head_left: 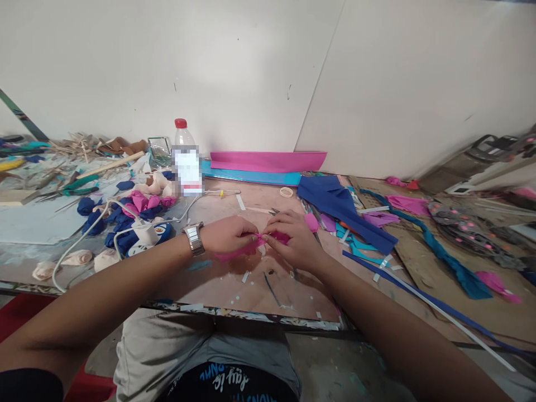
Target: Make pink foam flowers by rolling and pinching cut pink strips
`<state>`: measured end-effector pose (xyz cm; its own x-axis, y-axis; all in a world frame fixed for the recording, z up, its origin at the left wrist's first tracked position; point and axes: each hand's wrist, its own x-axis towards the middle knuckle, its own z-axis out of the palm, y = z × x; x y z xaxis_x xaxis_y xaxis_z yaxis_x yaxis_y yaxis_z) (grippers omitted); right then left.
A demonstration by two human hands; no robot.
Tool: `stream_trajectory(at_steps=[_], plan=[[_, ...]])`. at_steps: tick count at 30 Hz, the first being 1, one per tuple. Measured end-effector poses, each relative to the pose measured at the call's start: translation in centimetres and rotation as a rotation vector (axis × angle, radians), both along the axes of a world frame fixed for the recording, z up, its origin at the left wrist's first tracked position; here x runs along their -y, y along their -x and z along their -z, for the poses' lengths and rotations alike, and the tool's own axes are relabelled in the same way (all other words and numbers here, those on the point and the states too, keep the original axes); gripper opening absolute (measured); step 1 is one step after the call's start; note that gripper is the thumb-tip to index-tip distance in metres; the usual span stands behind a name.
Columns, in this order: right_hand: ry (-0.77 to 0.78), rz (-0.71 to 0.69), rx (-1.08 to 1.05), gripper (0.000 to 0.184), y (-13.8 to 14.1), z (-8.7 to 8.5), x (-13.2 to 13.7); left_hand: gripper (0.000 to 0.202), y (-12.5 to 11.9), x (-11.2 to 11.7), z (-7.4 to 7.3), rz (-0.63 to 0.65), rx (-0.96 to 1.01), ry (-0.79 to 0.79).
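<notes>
Over the middle of the table, my left hand point(231, 233) and my right hand point(296, 237) meet fingertip to fingertip. Both pinch a strip of bright pink fabric point(235, 251), which spreads out beneath my left hand and shows again under the right fingers. A silver watch sits on my left wrist. Just below the fingertips a small whitish scrap point(262, 249) is visible; whether it is attached to the fabric I cannot tell. Beyond my right fingers lie dark metal tips of a tool point(273, 212), mostly hidden by the hand.
Crumpled blue, pink and cream fabric pieces point(146, 204) lie at left with a white charger and cable point(144, 231). A red-capped bottle point(181, 134) stands behind them. Folded pink fabric point(268, 162) rests by the wall. Blue fabric point(335, 201) and cardboard point(439, 262) lie at right.
</notes>
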<state>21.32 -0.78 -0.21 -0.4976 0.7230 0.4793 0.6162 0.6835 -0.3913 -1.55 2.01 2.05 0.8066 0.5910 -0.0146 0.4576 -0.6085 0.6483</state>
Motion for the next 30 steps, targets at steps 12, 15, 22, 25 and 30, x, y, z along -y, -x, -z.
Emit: stream_trajectory(at_steps=[12,15,22,25,30], plan=[[-0.087,-0.008,-0.026,0.011,0.16,0.07,0.08,0.031,-0.08,-0.06,0.32,-0.014,0.109,0.290],[-0.122,-0.012,-0.006,0.011,0.16,-0.08,0.24,0.028,0.08,-0.26,0.38,-0.010,0.148,0.506],[-0.198,-0.048,0.049,0.013,0.10,-0.29,0.38,0.026,0.05,-0.15,0.00,-0.032,0.167,0.469],[-0.198,-0.051,0.044,0.010,0.13,-0.26,0.38,0.027,0.05,-0.09,-0.23,-0.032,0.153,0.491],[-0.214,-0.054,0.025,0.009,0.27,-0.06,0.41,0.026,-0.01,-0.36,0.09,-0.010,0.105,0.375]])
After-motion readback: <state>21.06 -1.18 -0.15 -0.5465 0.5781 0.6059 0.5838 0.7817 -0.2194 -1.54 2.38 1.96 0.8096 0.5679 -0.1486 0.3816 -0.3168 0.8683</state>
